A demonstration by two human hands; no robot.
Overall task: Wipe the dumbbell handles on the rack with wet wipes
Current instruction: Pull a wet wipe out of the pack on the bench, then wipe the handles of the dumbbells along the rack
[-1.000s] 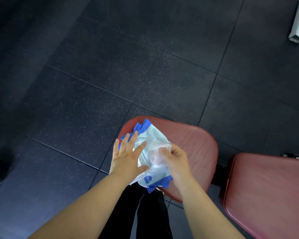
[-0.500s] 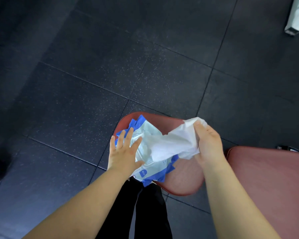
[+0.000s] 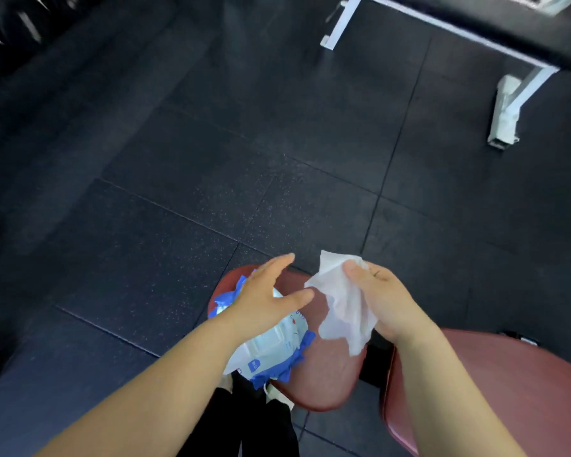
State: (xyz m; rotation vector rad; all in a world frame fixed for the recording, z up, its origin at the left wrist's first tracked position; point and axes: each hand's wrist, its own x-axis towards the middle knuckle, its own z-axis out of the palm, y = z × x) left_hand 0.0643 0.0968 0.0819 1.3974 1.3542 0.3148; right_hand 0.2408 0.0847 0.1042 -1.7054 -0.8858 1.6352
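Step in hand: fetching a wipe, by the look of it complete. Wet wipe [image 3: 342,305] pinched in right hand [image 3: 381,298] between thumb and curled fingers, hanging crumpled, thin, translucent white, clear of pack [image 3: 271,347]. Left hand [image 3: 264,298] spread flat above pack at left edge of red padded surface [image 3: 327,374]; touching or not, cannot tell. Next, probably: turn toward rack, bunch wipe to wrap a handle. Dumbbell handles not plainly visible.
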